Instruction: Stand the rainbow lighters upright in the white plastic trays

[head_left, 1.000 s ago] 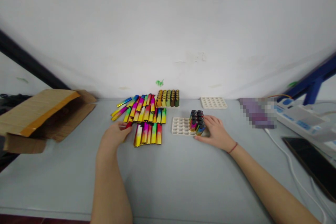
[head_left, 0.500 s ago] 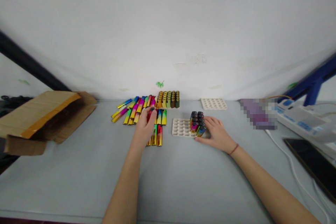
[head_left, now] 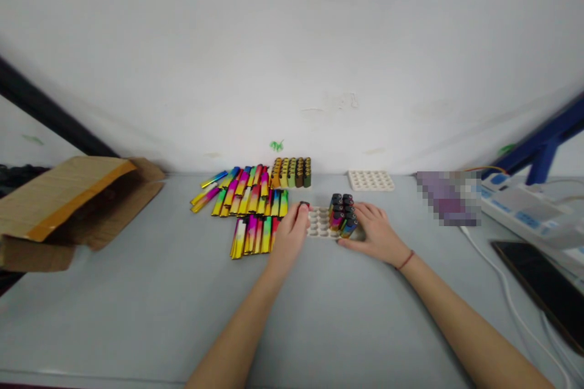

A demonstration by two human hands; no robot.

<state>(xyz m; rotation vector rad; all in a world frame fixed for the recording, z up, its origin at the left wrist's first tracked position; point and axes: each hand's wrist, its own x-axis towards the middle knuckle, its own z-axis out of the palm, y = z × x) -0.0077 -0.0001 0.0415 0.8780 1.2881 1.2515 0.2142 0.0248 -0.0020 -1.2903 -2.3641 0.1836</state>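
My left hand (head_left: pixel 291 231) pinches a lighter (head_left: pixel 304 203) by its upper part, its dark top showing above my fingertips. It is over the left end of a white tray (head_left: pixel 318 230) with rows of round holes; my fingers hide most of the lighter. Several rainbow metallic lighters (head_left: pixel 343 216) with black tops stand upright in the right part of this tray. My right hand (head_left: pixel 376 232) is curved around the tray's right end, thumb along the front edge and fingers beside the standing lighters. To the left lie many shiny rainbow lighters (head_left: pixel 246 191) in loose rows.
Behind the pile, a block of gold and dark-green lighters (head_left: pixel 292 173) stands by the wall. Another white tray (head_left: pixel 371 180) lies at the back. An open cardboard box (head_left: pixel 77 200) is at left; a phone (head_left: pixel 538 285), cables and a power strip (head_left: pixel 524 209) are at right.
My left hand has moved right from the pile of lighters to the tray's left end, carrying a lighter. My right hand has stayed at the tray's right end.
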